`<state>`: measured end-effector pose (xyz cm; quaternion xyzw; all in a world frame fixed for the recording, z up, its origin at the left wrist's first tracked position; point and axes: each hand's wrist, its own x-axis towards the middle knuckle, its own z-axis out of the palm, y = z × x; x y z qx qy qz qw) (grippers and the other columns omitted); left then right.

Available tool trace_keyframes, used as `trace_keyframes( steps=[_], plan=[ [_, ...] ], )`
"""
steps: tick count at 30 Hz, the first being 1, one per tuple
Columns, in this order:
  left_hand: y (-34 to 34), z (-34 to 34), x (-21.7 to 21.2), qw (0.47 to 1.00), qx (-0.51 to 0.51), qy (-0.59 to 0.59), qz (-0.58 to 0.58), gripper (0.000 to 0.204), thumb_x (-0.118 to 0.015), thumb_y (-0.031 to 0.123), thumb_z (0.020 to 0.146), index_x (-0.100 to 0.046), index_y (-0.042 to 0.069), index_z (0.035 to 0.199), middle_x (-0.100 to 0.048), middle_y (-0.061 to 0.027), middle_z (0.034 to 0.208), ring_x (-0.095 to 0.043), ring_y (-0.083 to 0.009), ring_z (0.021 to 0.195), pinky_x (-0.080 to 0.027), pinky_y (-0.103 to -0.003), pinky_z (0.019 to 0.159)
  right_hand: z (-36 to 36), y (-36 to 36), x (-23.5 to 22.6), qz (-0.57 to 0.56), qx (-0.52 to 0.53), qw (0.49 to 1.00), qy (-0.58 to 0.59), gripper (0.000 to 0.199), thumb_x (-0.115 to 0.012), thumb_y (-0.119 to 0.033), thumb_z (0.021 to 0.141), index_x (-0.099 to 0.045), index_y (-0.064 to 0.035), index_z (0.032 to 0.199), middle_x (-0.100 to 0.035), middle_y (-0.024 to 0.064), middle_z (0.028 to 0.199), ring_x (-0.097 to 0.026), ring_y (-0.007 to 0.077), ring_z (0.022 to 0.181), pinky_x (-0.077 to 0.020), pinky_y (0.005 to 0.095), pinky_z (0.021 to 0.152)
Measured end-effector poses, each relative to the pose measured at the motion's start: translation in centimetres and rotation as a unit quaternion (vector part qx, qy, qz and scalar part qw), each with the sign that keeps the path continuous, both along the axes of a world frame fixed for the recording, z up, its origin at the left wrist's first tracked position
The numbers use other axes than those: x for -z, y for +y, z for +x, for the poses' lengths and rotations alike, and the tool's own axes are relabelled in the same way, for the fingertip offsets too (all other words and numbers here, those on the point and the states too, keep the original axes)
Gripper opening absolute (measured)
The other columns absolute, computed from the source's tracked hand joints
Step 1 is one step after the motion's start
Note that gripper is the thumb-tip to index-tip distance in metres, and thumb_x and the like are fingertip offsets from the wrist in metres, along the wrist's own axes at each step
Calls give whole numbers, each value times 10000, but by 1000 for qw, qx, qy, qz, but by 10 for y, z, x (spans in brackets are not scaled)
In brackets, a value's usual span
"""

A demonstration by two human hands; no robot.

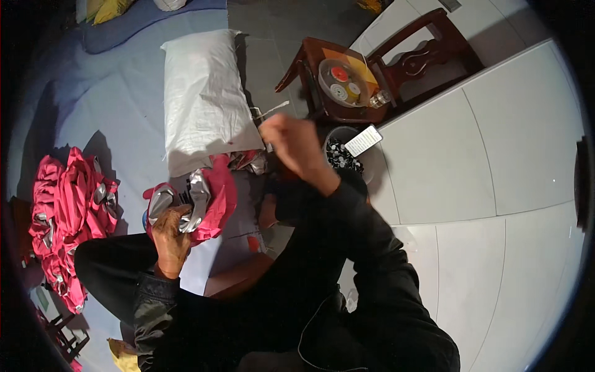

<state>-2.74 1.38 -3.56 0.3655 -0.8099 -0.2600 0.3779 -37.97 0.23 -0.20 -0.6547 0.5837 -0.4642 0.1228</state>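
My left hand [168, 239] is closed on a bunched piece of pink fabric with a silver lining [217, 201], held above my lap. Small dark bits show in the folds beside its fingers, too small to name. Raised to the right of the fabric, my right hand [300, 152] is blurred by motion. Its fingers look curled together, and whatever they hold, if anything, is hidden. A full white woven sack [201, 93] lies just beyond the fabric, with more pink and silver cloth [250, 161] at its near end.
On the left lies a heap of pink and silver pieces [71, 204] on a pale sheet [133, 111]. A wooden chair [310, 49] at the far right bears a clear round tub with colored discs [343, 82]. Beside it stands a bucket of small black and white pieces [339, 155] with a white card [364, 141].
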Motion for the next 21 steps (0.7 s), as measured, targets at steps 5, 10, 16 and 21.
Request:
trace_keyframes(
  steps=[5, 10, 16, 21],
  plan=[
    [0, 0, -2, 999, 9, -37, 36, 428, -620, -102, 643, -689, 14, 1049, -713, -179, 984, -694, -376, 938, -536, -407, 842, -142, -17, 2, 161, 262, 943, 130, 183, -660, -180, 904, -715, -19, 974, -711, 171, 873, -699, 311, 814, -553, 404, 726],
    [1, -11, -11, 998, 29, -60, 19, 446, -651, -127, 609, -691, 29, 1025, -709, -167, 946, -688, -372, 893, -537, -415, 794, -231, 23, 59, 187, 303, 892, 278, 328, -636, -179, 884, -700, -57, 1181, -719, 223, 1011, -686, 415, 994, -549, 481, 846],
    [2, -5, -3, 995, 51, -73, 50, 456, -676, -122, 600, -693, 35, 1027, -706, -162, 940, -682, -376, 890, -534, -423, 783, -219, 18, 67, 323, 265, 853, 311, 605, -567, -161, 867, -482, -17, 1448, -700, 287, 958, -677, 458, 916, -544, 537, 833],
    [2, -8, -1, 993, 78, -60, 63, 459, -677, -127, 594, -693, 36, 1022, -700, -157, 927, -678, -372, 892, -529, -428, 787, -214, 20, 75, 326, 261, 853, 314, 658, -636, -153, 867, -441, -43, 1485, -700, 285, 975, -684, 458, 910, -546, 542, 789]
  ],
)
